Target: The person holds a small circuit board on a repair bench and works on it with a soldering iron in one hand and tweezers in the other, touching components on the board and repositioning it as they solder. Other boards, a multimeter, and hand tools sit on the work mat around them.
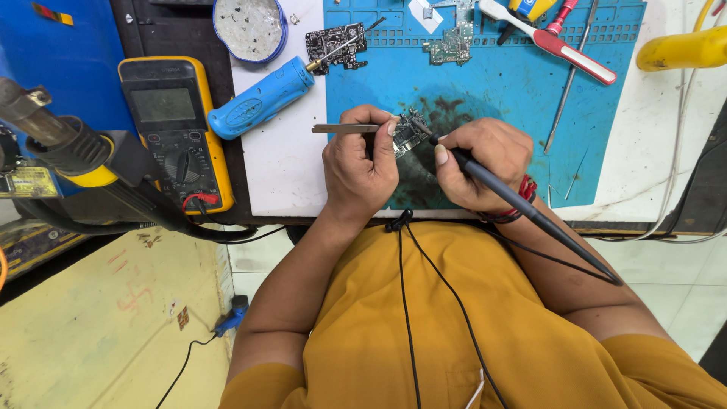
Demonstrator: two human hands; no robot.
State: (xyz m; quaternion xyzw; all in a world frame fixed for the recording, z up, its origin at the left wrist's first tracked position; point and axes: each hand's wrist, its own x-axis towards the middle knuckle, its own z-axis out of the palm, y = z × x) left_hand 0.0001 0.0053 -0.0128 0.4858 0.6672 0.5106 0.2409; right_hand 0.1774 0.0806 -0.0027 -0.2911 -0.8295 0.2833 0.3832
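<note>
My left hand [357,165] grips metal tweezers [344,129] that point left, and its fingers steady a small dark circuit board [409,135] on the blue work mat [500,91]. My right hand [481,163] holds a black soldering iron [522,204] like a pen, its tip touching the board's right edge. The iron's cable trails back over my right forearm. Both hands sit close together at the mat's near left corner.
A blue-handled tool [261,97] lies on the white bench left of the mat. A yellow multimeter [173,129] and a hot-air nozzle [68,144] stand at left. Two more circuit boards [337,44], a round tin [250,26], a red-and-white tool [560,47] and a thin metal probe [569,83] lie farther back.
</note>
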